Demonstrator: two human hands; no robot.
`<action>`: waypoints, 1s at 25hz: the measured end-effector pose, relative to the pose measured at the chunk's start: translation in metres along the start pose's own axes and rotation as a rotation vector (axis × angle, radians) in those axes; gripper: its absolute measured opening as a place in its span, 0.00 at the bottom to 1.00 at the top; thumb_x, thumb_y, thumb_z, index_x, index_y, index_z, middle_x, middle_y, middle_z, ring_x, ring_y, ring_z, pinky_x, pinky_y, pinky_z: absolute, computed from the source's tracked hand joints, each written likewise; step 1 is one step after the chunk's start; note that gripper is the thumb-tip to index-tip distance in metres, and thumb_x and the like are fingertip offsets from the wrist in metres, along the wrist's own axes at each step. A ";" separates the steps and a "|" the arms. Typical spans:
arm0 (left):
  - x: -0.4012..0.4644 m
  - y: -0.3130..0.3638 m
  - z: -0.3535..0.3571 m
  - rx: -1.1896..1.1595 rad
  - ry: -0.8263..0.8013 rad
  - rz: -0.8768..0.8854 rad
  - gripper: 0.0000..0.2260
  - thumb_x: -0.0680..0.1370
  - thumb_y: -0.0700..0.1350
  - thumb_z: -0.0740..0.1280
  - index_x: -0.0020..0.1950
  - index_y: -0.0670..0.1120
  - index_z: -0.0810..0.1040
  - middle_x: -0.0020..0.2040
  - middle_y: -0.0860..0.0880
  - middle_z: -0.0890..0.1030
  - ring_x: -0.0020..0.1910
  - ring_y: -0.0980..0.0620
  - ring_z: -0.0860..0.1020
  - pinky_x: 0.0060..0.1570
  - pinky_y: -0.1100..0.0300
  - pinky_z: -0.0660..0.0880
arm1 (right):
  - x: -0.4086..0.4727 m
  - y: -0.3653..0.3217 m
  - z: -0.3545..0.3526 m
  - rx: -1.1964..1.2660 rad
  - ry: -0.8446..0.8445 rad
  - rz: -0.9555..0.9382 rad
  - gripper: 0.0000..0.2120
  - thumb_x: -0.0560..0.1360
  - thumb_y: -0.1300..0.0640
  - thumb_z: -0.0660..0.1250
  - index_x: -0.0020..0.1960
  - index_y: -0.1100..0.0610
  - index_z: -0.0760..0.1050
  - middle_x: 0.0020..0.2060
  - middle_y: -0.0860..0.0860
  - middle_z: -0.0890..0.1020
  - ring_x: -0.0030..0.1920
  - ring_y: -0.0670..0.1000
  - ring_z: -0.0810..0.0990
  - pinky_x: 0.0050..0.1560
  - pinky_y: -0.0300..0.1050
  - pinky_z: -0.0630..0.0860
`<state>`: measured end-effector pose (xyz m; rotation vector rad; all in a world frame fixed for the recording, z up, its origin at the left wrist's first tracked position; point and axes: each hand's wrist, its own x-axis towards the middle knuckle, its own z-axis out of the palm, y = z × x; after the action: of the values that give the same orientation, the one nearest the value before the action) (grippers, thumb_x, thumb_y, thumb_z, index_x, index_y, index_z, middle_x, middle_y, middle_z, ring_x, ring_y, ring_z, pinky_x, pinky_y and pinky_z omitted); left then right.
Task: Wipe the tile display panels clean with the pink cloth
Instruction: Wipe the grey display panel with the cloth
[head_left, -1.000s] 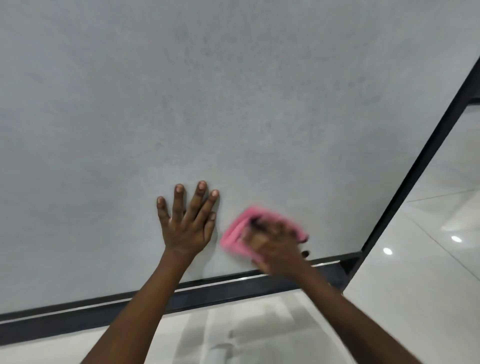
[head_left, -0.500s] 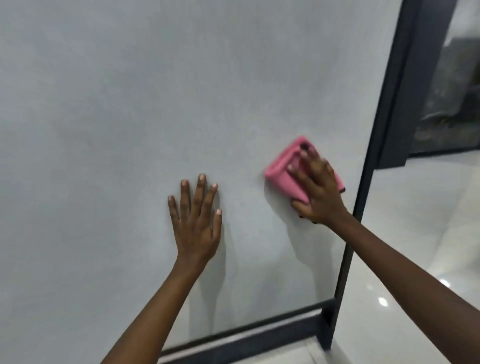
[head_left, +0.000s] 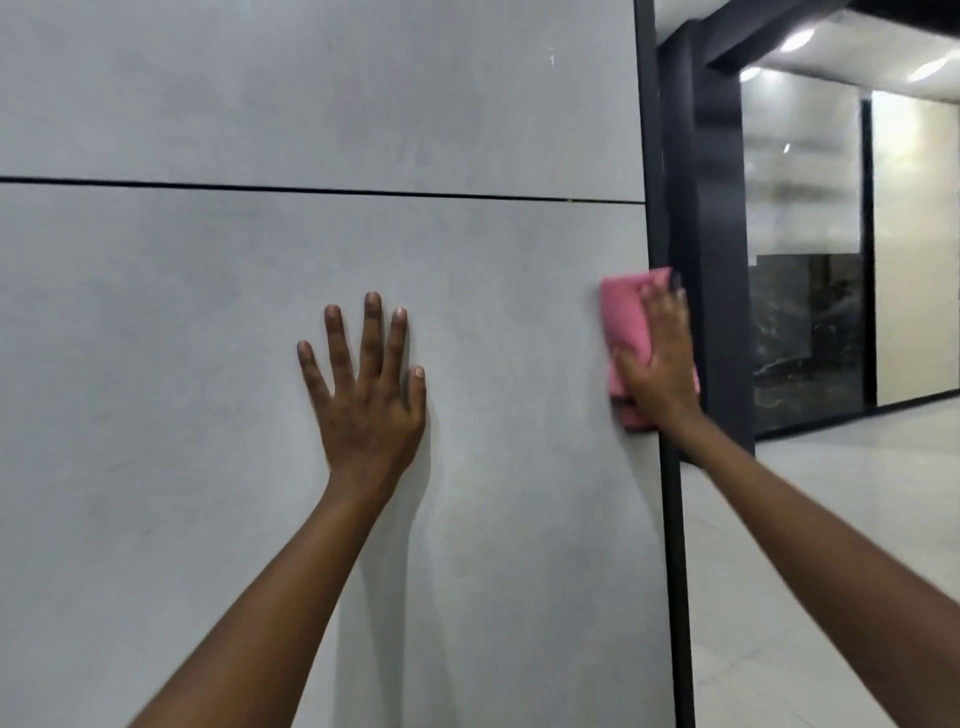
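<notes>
A large grey tile panel (head_left: 182, 364) stands upright in front of me, with a second grey panel (head_left: 311, 93) above it past a thin dark seam. My left hand (head_left: 366, 400) lies flat on the lower panel, fingers spread, holding nothing. My right hand (head_left: 660, 364) presses a folded pink cloth (head_left: 626, 322) against the panel's right edge, where it meets the black frame (head_left: 670, 519). Part of the cloth is hidden under the hand.
A thick black post (head_left: 711, 208) stands just right of the frame. Beyond it are a glossy pale floor (head_left: 831, 519), a dark marble tile display (head_left: 805, 338) and a cream panel (head_left: 914, 249) under ceiling lights.
My view has risen from the panel's bottom edge to its upper seam. My right hand has swept the cloth up and to the right, to the frame. My left hand stays flat on the panel.
</notes>
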<state>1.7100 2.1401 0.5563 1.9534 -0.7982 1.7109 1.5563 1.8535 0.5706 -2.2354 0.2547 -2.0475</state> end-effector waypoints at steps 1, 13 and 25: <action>0.001 -0.001 0.001 0.001 0.007 0.000 0.27 0.83 0.53 0.51 0.80 0.49 0.49 0.81 0.48 0.49 0.79 0.40 0.46 0.74 0.37 0.44 | 0.040 0.000 -0.008 0.043 0.060 0.139 0.36 0.74 0.49 0.58 0.79 0.57 0.53 0.78 0.56 0.54 0.77 0.50 0.51 0.77 0.54 0.50; -0.034 0.009 0.002 -0.074 0.042 0.092 0.27 0.81 0.52 0.54 0.80 0.48 0.55 0.80 0.46 0.54 0.78 0.40 0.50 0.73 0.36 0.46 | -0.081 -0.064 0.037 -0.115 -0.446 -1.008 0.33 0.71 0.48 0.63 0.75 0.54 0.64 0.74 0.53 0.65 0.78 0.56 0.55 0.75 0.58 0.55; -0.090 0.009 0.020 0.053 0.013 0.216 0.25 0.83 0.55 0.51 0.80 0.51 0.55 0.79 0.46 0.56 0.78 0.39 0.49 0.71 0.33 0.49 | -0.137 -0.049 0.049 0.040 -0.163 -0.437 0.32 0.76 0.46 0.58 0.74 0.64 0.63 0.73 0.63 0.64 0.75 0.65 0.60 0.73 0.63 0.60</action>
<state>1.7119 2.1329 0.4643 1.9479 -1.0002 1.8831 1.5968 1.9258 0.4410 -2.5940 -0.3135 -2.0058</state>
